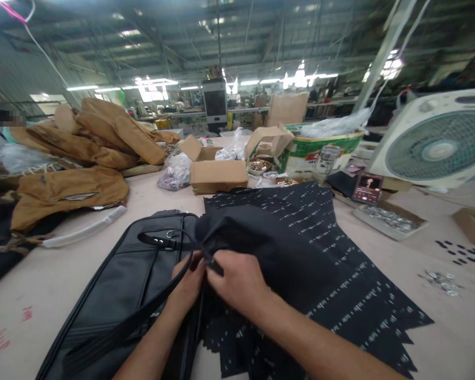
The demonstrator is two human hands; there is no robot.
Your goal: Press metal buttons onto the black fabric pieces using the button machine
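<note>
A black leather bag [114, 295] lies flat on the table in front of me, with a long strap looping over it. To its right is a fanned stack of black fabric pieces [320, 253] printed with small white marks. My left hand [188, 279] rests at the bag's right edge with its fingers curled on the strap or seam. My right hand [237, 282] is closed in a pinch on a small black tab or zipper pull [214, 263] where the bag meets the fabric.
Brown jackets [83, 153] are piled at the back left. Cardboard boxes [217, 174], plastic bags and trays of metal parts [388, 219] stand behind the fabric. A white fan [435, 142] sits at the right. Small black and metal pieces [459, 264] are scattered on the right.
</note>
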